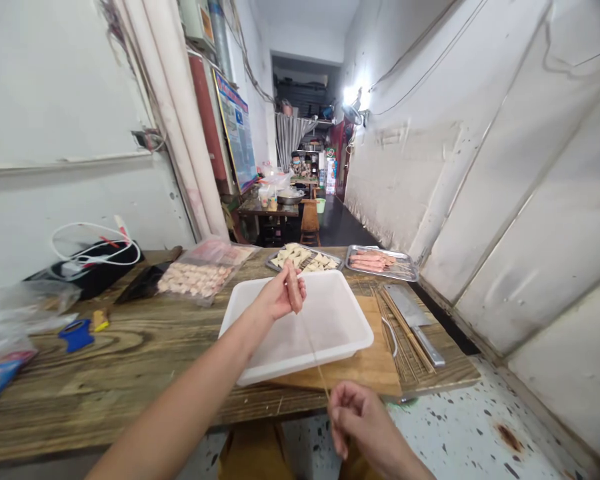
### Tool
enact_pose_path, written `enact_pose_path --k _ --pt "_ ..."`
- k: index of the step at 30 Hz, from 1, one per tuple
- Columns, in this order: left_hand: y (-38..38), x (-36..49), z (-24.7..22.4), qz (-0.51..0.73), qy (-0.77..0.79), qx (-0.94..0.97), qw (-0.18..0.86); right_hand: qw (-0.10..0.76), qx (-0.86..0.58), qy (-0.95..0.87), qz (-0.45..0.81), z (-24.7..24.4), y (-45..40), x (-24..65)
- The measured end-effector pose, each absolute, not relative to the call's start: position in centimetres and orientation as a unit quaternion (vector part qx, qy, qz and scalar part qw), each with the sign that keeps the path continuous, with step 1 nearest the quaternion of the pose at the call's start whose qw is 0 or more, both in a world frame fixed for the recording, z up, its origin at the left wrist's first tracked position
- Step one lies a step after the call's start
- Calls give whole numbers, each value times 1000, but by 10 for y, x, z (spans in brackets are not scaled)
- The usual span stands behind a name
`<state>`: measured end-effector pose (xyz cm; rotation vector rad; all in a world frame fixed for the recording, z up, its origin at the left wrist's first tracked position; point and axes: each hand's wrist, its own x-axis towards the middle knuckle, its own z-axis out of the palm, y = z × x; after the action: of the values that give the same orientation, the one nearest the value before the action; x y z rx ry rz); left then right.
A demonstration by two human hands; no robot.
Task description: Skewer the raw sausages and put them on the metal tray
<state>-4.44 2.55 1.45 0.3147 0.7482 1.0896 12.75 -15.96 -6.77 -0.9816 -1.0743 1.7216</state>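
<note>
Above a white plastic tub (300, 365), my left hand (283, 295) is closed round a brownish-pink sausage-like piece (293, 288). A thin wooden skewer (314, 348) runs from the lower end of that piece down toward me. At the skewer's lower end, my right hand (355, 417) pinches it with curled fingers, near the table's front edge. A wooden cutting board (375, 370) lies partly under the tub. Behind the tub stand a metal tray (271, 263) with pale triangular pieces and another metal tray (413, 272) with pink skewered meat.
Loose skewers (403, 347) and a cleaver (415, 320) lie at the right. On the left are a bag of pale pieces (195, 277), a blue object (77, 335), a black box with a white cable (97, 267), and plastic bags (10, 327). People sit far back.
</note>
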Motion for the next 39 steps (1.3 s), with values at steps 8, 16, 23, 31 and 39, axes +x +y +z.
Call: enact_pose_path --k 8,16,23,31,39 --pt "25 -37 10 522 327 61 786 420 -390 -438 693 -56 -150 100" --pt "12 -24 17 497 323 76 802 460 -425 -504 594 -40 -127 93" --pt "13 -36 21 574 270 26 773 512 -483 -610 365 -46 -152 96" --pt "11 -39 19 599 257 38 758 483 -463 -710 219 -36 -162 99" --pt "13 -39 18 634 270 85 719 445 -457 -721 271 -36 -171 103"
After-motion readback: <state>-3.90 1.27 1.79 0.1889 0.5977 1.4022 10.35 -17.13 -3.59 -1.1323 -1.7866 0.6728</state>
